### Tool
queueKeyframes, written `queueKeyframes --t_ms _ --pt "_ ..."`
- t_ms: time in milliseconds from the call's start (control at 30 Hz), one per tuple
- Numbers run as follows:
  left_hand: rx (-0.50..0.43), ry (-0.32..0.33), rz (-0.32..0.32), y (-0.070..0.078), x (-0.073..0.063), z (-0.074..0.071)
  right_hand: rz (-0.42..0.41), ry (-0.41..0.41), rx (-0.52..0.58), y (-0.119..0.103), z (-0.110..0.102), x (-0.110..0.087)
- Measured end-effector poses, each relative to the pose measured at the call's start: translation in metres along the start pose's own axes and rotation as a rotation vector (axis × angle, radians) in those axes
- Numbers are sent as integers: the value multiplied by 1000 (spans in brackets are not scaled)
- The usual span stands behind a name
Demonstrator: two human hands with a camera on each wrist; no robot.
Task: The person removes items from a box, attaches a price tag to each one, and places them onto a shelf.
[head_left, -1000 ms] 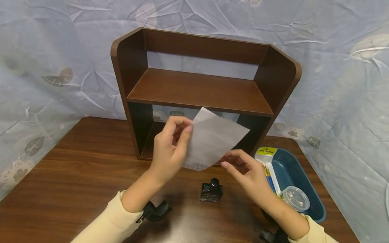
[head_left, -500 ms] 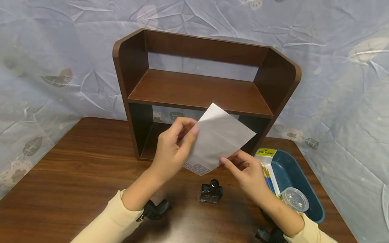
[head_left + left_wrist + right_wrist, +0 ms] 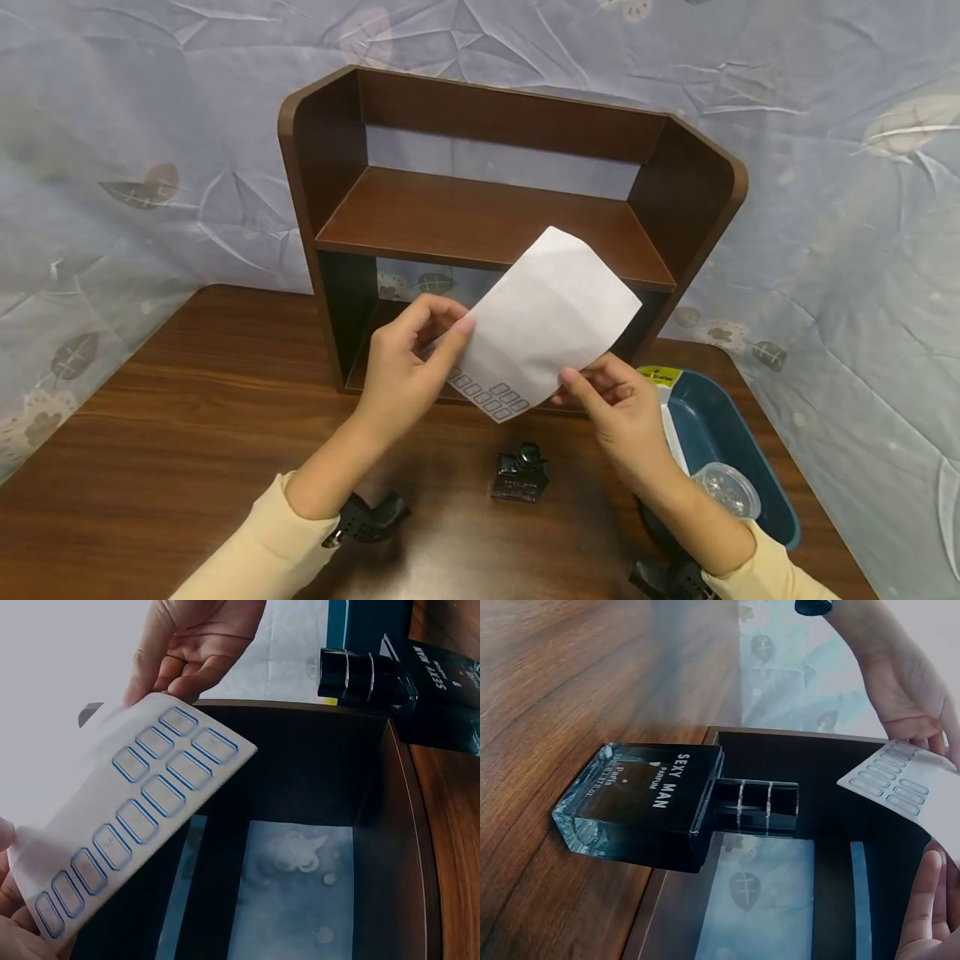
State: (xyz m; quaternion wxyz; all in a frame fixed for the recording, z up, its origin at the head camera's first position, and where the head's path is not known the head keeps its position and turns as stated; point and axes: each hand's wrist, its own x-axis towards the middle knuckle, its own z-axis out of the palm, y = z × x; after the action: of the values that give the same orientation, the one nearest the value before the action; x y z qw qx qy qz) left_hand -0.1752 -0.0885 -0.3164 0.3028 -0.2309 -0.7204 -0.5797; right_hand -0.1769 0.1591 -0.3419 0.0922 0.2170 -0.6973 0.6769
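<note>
Above the worktop (image 3: 187, 450), I find the left hand (image 3: 408, 367) and right hand (image 3: 626, 417) pinching opposite edges of the white sheet (image 3: 547, 308). Against the earlier frame, it is raised, its top corner overlapping the upper shelf (image 3: 450, 212) in view, printed boxes (image 3: 137, 820) clearer; I judge it steadied. The perfume bottle (image 3: 520, 475) stands unmoved; the tray (image 3: 705, 429) lies near the worktop's right edge.

— Can't see the whole paper sheet (image 3: 540, 317) in the right wrist view?
— Cut off by the right edge.
— Can't read the lettering (image 3: 519, 484) on the bottle (image 3: 517, 468) from the head?
— Too small. Can't see all of the brush pack (image 3: 658, 377) behind the right hand (image 3: 621, 417), either.
</note>
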Motion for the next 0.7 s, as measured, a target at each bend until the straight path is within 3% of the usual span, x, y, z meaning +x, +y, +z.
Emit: queueKeyframes --t_ms 167,267,467,567,700 --pt "-72 7 -59 -2 -1 -4 -4 30 2 -4 -2 0" --pt "-160 -7 -103 -5 -2 -5 -13 43 17 -8 -3 1" --pt "-385 -95 -268 -10 -5 -3 -19 69 88 -13 -2 3" --pt "-414 -146 -314 -12 -8 1 1 87 121 -15 -1 4" --pt "-390 -229 -307 -13 -12 7 39 118 174 -17 0 6"
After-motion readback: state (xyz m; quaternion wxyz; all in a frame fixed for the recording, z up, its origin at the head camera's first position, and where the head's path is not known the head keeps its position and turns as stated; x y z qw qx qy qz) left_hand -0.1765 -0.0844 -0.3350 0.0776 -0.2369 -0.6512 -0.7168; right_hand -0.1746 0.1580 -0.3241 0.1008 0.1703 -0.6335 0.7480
